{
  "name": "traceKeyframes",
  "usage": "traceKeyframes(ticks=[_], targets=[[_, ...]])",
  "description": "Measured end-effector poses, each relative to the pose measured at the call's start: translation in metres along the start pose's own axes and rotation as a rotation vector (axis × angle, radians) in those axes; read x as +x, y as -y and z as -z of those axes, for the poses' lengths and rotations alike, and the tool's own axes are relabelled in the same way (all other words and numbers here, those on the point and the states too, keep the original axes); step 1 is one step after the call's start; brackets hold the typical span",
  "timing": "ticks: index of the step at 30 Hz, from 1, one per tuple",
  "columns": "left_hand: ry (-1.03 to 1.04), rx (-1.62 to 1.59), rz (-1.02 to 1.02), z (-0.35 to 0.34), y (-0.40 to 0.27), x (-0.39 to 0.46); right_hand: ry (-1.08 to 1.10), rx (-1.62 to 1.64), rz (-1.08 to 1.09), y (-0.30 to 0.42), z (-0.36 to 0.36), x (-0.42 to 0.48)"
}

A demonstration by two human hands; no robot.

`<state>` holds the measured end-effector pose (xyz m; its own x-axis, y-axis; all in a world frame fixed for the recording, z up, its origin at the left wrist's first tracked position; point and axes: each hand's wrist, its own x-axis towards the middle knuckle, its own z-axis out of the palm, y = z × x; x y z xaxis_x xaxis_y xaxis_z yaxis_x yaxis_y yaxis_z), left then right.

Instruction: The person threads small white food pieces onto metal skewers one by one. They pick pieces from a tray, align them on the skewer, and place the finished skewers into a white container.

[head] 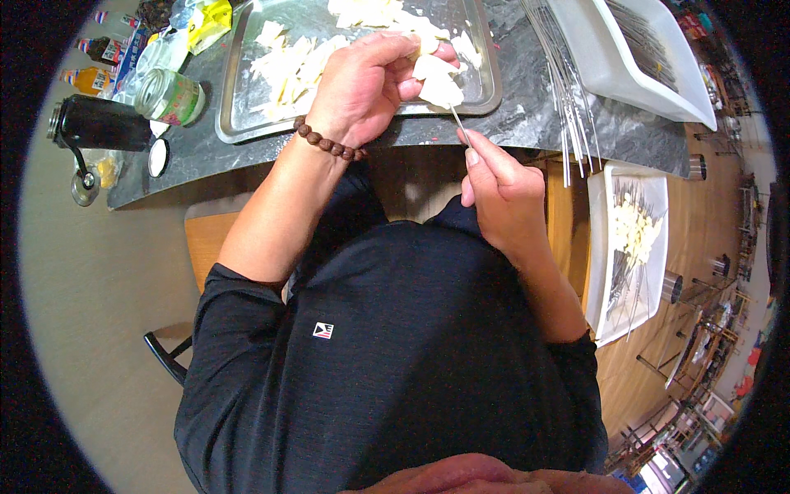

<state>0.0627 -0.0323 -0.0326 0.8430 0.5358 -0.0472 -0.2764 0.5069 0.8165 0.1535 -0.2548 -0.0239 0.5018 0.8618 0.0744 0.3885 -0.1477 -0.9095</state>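
My right hand [503, 191] pinches a thin metal skewer [458, 122] between thumb and fingers, over the table's front edge. Pale, flat food pieces [439, 89] are threaded on the skewer's upper end. My left hand [370, 80], with a brown bead bracelet on the wrist, holds a pale piece in its fingertips, touching those on the skewer. Below it lies a rectangular metal tray [262, 131] bearing many more pale slices [296, 71]. What the pieces are made of cannot be told.
Bare metal skewers [568, 105] lie right of the tray, beside a white plastic bin [673, 99] of skewers. Lower right, another white bin [602, 259] holds loaded skewers. At left stand a glass jar [170, 97], a black bottle [105, 122] and drink bottles [92, 80].
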Motion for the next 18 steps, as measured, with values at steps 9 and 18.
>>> traceKeyframes(ticks=[9,18], targets=[[0.099,0.113,0.074,-0.017,-0.006,-0.008,-0.053,0.082,-0.037,-0.002,-0.003,0.01],[0.041,0.041,0.137,-0.016,-0.009,-0.007,-0.039,0.146,-0.033,-0.001,-0.012,0.025]])
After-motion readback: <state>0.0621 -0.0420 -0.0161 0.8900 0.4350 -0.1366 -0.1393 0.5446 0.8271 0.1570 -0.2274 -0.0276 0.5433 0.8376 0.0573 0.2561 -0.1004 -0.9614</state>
